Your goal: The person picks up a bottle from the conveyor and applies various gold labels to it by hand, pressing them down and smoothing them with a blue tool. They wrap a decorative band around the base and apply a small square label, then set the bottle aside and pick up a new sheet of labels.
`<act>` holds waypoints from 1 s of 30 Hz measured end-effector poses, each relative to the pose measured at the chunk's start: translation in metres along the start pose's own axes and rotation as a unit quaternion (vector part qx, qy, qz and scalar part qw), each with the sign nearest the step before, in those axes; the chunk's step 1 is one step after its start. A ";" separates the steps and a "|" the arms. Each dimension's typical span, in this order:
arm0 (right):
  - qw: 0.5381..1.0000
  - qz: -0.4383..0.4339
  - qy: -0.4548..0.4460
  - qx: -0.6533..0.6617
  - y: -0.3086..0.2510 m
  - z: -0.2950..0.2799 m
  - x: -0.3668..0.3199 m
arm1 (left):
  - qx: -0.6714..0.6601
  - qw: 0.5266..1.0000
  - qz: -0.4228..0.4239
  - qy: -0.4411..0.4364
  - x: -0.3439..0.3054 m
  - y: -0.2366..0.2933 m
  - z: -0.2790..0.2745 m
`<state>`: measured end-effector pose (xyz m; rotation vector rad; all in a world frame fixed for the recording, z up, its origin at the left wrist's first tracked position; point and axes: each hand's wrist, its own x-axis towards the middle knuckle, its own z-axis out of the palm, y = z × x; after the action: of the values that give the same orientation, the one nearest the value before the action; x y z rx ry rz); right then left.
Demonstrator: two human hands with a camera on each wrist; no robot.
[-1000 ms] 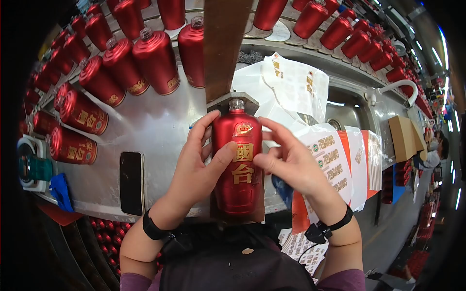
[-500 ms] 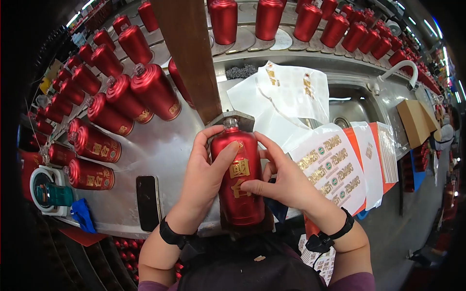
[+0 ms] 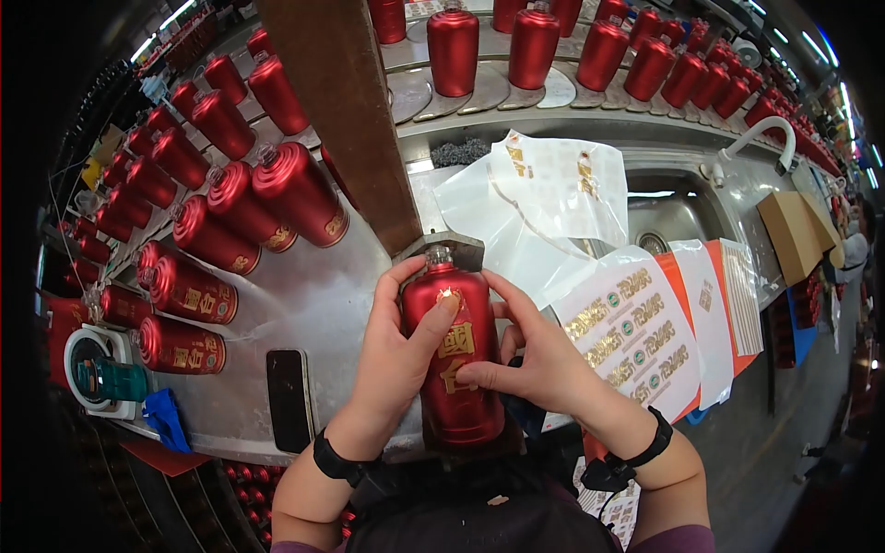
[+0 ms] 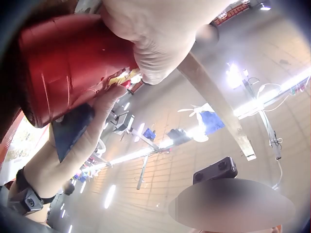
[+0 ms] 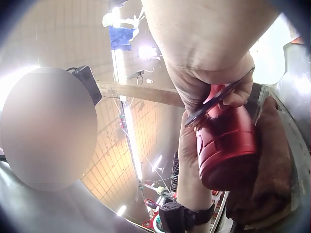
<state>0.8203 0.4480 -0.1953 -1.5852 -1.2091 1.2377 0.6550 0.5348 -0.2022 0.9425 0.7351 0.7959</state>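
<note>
A red bottle [image 3: 466,419] with gold characters lies with its clear neck against a metal bracket [image 3: 461,247]. My left hand [image 3: 392,355] grips its left shoulder, the thumb on the gold emblem near the top. From the right, my right hand [image 3: 548,364] has its index finger along the bottle's shoulder and its thumb on the lower character. A thin dark blue piece [image 4: 72,128] is tucked in the right hand's curled lower fingers; the right wrist view shows this dark piece [image 5: 211,109] edge-on beside the bottle [image 5: 228,145].
Other red bottles [image 3: 217,235] stand at the left and along the back conveyor [image 3: 489,90]. A brown post [image 3: 355,120] rises behind the bracket. Right are white sheets [image 3: 553,194], gold label sheets [image 3: 636,323] and a sink [image 3: 678,217]; left, a phone [image 3: 290,401].
The head view has shifted, so the bench appears lower. On the bottle, the left thumb has moved up to the emblem and the right thumb down to the lower character.
</note>
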 end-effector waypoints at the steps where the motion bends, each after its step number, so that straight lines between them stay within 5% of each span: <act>1: 1.000 -0.001 0.001 -0.005 0.001 0.000 -0.001 | 0.009 1.000 0.004 -0.003 -0.001 -0.002 0.000; 30: 1.000 -0.003 -0.005 -0.002 0.002 0.001 0.001 | -0.049 0.999 -0.011 -0.012 0.001 -0.003 -0.006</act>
<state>0.8198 0.4488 -0.1972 -1.5798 -1.2230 1.2425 0.6512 0.5368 -0.2073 0.8538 0.6789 0.7929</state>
